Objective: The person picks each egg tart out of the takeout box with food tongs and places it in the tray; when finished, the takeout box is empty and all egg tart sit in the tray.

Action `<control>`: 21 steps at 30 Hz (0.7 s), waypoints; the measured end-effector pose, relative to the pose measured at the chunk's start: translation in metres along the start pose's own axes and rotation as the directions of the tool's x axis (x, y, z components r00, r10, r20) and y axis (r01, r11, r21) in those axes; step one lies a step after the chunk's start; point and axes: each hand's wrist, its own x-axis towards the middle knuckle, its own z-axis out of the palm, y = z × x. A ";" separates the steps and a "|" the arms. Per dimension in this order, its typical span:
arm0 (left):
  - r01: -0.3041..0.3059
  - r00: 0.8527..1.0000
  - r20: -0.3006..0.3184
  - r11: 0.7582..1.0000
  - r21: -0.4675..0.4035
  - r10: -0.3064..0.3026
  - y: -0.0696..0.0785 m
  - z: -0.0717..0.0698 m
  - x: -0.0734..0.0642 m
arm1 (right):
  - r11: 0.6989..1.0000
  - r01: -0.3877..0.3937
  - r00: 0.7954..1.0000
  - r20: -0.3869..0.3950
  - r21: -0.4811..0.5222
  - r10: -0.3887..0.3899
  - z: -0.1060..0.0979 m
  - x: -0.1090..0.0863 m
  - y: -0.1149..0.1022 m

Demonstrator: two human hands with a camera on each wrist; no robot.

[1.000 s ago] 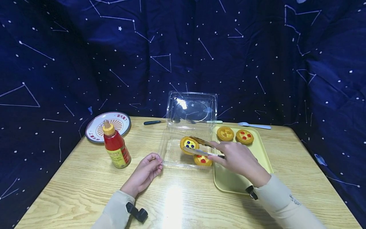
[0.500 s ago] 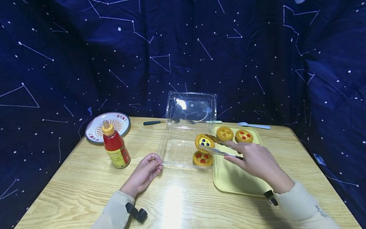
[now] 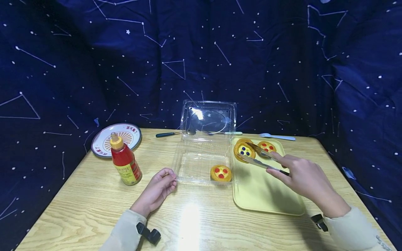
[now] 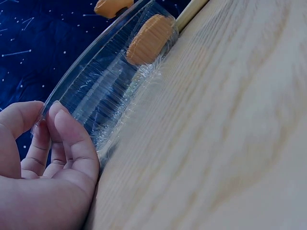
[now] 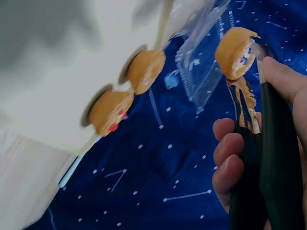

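Observation:
My right hand (image 3: 301, 174) grips a pair of tongs (image 3: 259, 162) with dark handles. Between the tong tips is a tart with blue berries (image 3: 245, 150), held raised over the yellow tray (image 3: 267, 195); the right wrist view shows it off the surface. Behind it, a plain-topped tart (image 5: 146, 71) is mostly hidden in the head view. A red-dotted tart (image 3: 267, 146) lies beside that one on the tray. With thumb and fingers, my left hand (image 3: 158, 190) pinches the near left corner of a clear plastic box (image 3: 193, 167). One red-dotted tart (image 3: 221, 173) sits in the box's near right corner.
A red sauce bottle (image 3: 126, 162) stands at the left before a patterned plate (image 3: 102, 137). The box's lid (image 3: 208, 118) stands up at the back. Along the rear edge lie a dark-handled utensil (image 3: 166, 134), a pale-handled one (image 3: 233, 133) and a light blue fork (image 3: 277, 137).
My right hand has carried the blue-berry tart in the tongs rightward, out of the clear box and over the tray. The left hand stays at the box corner.

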 end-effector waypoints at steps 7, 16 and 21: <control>-0.005 1.000 0.011 1.000 0.007 0.005 0.001 0.001 -0.002 | 0.999 -0.048 0.999 0.023 0.004 0.048 0.003 -0.008 0.016; -0.006 1.000 0.001 1.000 -0.004 0.006 0.001 0.001 -0.002 | 0.996 -0.093 0.988 0.128 0.004 0.091 0.013 -0.011 0.027; -0.005 1.000 -0.007 1.000 -0.002 0.005 0.001 0.002 -0.002 | 0.996 -0.093 0.982 0.163 -0.014 0.094 0.022 -0.012 0.029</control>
